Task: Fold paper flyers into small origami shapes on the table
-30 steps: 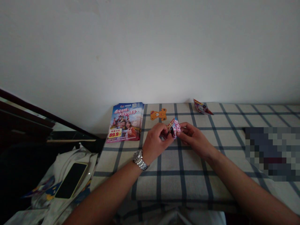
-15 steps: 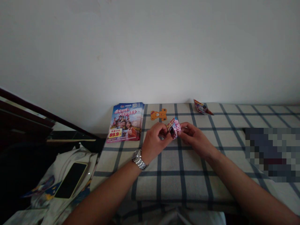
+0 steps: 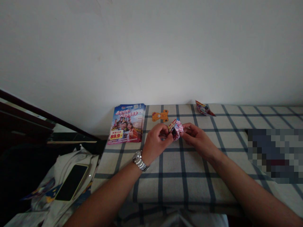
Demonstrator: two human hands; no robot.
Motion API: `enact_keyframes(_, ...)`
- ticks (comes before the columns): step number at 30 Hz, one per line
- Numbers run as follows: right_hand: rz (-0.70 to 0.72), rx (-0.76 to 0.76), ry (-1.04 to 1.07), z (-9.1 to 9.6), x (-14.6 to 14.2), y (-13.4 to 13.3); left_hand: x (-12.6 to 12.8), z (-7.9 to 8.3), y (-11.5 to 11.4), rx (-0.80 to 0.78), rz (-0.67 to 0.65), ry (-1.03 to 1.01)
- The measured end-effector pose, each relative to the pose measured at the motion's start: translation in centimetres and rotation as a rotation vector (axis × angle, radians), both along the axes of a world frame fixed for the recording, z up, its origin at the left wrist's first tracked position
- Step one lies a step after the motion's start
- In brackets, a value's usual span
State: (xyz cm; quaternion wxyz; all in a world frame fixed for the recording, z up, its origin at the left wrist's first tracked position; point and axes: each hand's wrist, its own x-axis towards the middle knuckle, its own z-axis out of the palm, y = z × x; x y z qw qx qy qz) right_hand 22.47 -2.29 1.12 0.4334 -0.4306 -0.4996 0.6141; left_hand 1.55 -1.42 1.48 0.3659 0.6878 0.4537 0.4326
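Note:
A small piece of folded printed paper [image 3: 176,128], red, white and blue, is pinched between both hands above a checked cloth. My left hand [image 3: 158,138], with a metal watch on the wrist, grips its left side with thumb and fingers. On the right side, the fingertips of my right hand [image 3: 195,138] close on the paper's edge. Just behind the hands lies a flat brown bear cutout [image 3: 160,115]. Another folded paper piece [image 3: 204,108] stands farther back to the right, near the wall.
A stack of printed flyers [image 3: 127,123] lies at the back left of the checked cloth [image 3: 172,183]. Down at the left, a phone [image 3: 71,182] rests on a white printed bag or cloth [image 3: 44,206]. A pixelated patch covers something at the right. The white wall [image 3: 151,53] rises behind.
The folded paper has tilted slightly between my fingers, and its right side has shifted a little to the right. Both hands have hardly moved.

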Motion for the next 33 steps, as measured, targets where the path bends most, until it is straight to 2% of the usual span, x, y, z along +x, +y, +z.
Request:
enact_keyframes(10, -0.009, 0.019, -0.013, -0.3, 0.3, 0.1, 0.0, -0.6, 0.2, -0.086, -0.075, -0.145)
enact_keyframes(17, -0.098, 0.198, -0.2, -0.2, 0.9, 0.6, -0.2, -1.5, 0.9, -0.172, -0.151, -0.382)
enact_keyframes(23, 0.03, 0.213, -0.082, -0.6, 0.7, 0.6, 0.0, -1.6, 1.1, -0.239, -0.187, -0.539)
enact_keyframes(29, -0.02, 0.216, -0.101, -1.0, 0.7, 0.6, 0.0, -1.6, 1.1, -0.253, -0.212, -0.559)
enact_keyframes(33, -0.12, 0.334, -0.217, -1.3, 1.2, 0.7, -0.1, -1.7, 1.1, -0.196, -0.222, -0.496)
